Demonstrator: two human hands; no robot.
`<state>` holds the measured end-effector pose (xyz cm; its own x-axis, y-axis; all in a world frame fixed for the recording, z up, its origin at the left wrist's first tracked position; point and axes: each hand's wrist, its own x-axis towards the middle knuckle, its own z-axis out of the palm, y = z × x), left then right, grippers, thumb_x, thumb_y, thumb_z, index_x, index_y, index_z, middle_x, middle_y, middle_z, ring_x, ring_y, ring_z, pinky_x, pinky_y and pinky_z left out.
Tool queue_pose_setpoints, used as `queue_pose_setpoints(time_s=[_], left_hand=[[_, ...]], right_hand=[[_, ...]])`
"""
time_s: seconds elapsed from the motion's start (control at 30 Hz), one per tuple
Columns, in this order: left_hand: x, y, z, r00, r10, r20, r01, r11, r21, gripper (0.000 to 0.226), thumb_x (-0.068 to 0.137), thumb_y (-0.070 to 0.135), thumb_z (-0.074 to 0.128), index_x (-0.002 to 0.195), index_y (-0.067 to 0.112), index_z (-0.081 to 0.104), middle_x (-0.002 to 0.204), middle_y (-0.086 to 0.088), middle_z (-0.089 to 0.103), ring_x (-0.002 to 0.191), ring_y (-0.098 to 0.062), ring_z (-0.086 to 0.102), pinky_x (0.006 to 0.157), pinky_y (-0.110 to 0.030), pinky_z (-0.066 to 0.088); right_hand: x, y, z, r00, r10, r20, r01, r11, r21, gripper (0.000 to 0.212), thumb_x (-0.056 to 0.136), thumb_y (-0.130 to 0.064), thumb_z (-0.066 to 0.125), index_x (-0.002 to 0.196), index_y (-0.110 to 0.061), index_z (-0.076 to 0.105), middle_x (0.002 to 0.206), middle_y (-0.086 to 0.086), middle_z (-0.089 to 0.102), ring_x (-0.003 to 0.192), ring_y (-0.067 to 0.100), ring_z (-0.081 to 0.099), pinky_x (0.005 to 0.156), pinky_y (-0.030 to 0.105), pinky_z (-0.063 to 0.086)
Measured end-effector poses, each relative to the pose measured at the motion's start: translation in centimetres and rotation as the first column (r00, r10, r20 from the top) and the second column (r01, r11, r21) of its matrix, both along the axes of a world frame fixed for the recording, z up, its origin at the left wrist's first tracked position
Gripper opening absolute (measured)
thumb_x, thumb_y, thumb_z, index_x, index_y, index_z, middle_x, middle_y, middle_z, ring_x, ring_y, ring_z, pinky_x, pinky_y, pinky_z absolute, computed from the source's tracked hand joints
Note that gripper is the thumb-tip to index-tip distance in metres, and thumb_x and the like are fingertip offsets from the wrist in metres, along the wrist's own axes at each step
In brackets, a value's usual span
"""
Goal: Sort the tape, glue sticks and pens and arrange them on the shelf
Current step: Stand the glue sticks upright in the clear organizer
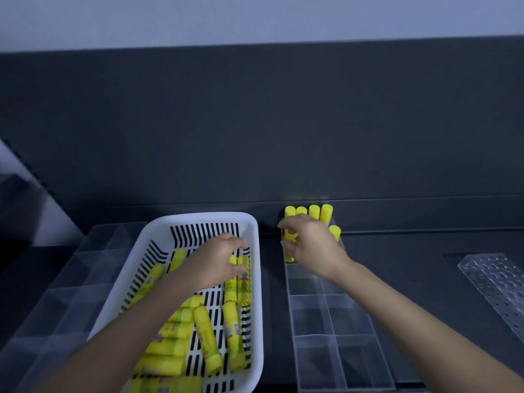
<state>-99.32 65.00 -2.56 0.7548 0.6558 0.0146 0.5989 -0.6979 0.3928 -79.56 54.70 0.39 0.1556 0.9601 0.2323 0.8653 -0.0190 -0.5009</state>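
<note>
Left hand (pixel 215 262) pinches glue stick (pixel 233 260) in basket (pixel 198 218) (right hand (pixel 312 245) holds another).

This looks like a stationery display in a shop or supply room. A white slotted basket (pixel 198 218) heaped with identical yellow glue sticks (pixel 207 336) sits on a dark grey shelf (pixel 397 251). A clear compartmented tray (pixel 71 279) lies just left of the basket, a second clear tray (pixel 326 321) just right of it, and a perforated clear holder (pixel 493 282) far to its right.

Both arms reach forward, left hand (pixel 218 262) and right hand (pixel 310 245) with fingers curled, pinching.
</note>
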Motion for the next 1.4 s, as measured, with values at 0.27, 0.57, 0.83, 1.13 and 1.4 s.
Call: queue_pose_setpoints(time_s=[0.27,0.57,0.83,1.13,1.4], left_hand=[[-7.8,0.6,-1.3,0.975,0.152,-0.163,-0.162,0.986,-0.050,0.050,0.091,0.035,0.061,0.135,0.015,0.050,0.133,-0.005,0.050,0.118,-0.019,0.050,0.097,-0.032,0.041],[-12.3,0.9,-1.5,0.911,-0.068,-0.406,-0.030,0.973,-0.230,0.062,0.085,0.013,0.063,0.142,0.013,0.041,0.141,-0.008,0.043,0.130,-0.023,0.038,0.099,-0.030,0.038],[-11.0,1.3,-2.6,0.791,-0.080,-0.607,0.106,0.994,0.007,0.051,0.081,0.008,0.061,0.129,0.011,0.047,0.123,-0.007,0.046,0.119,-0.026,0.037,0.100,-0.036,0.036],[-9.5,2.4,-4.1,0.947,-0.005,-0.320,0.009,1.000,0.009,0.028,0.073,0.020,0.065,0.096,0.018,0.050,0.089,0.000,0.055,0.084,-0.020,0.053,0.078,-0.036,0.047],[-5.9,1.1,-2.9,0.584,0.748,0.315,-0.292,0.556,-0.778,0.023,0.079,0.032,0.073,0.082,0.018,0.055,0.074,-0.002,0.056,0.072,-0.019,0.056,0.065,-0.031,0.044]], right_hand=[[-5.4,2.5,-1.1,0.968,0.219,0.119,-0.203,0.970,-0.132,0.034,0.087,-0.013,0.056,0.120,-0.012,0.059,0.119,0.009,0.058,0.105,0.028,0.058,0.085,0.033,0.048],[-10.2,4.5,-3.5,0.927,0.360,0.102,-0.319,0.903,-0.286,0.030,0.092,-0.016,0.053,0.120,-0.010,0.059,0.118,0.009,0.060,0.105,0.023,0.058,0.087,0.037,0.050],[-11.3,4.4,-5.3,0.933,0.293,0.211,-0.233,0.935,-0.268,0.010,0.088,-0.013,0.045,0.078,-0.013,0.048,0.080,0.002,0.052,0.071,0.024,0.055,0.056,0.033,0.046],[-11.4,4.1,-5.5,0.956,0.234,0.180,-0.199,0.961,-0.193,0.013,0.086,-0.010,0.045,0.074,-0.016,0.042,0.076,0.000,0.048,0.067,0.023,0.053,0.054,0.033,0.045],[-11.0,3.9,-5.5,0.985,0.172,-0.004,-0.172,0.985,-0.030,0.018,0.092,-0.025,0.050,0.098,-0.014,0.062,0.089,0.001,0.064,0.079,0.017,0.058,0.066,0.034,0.050]])
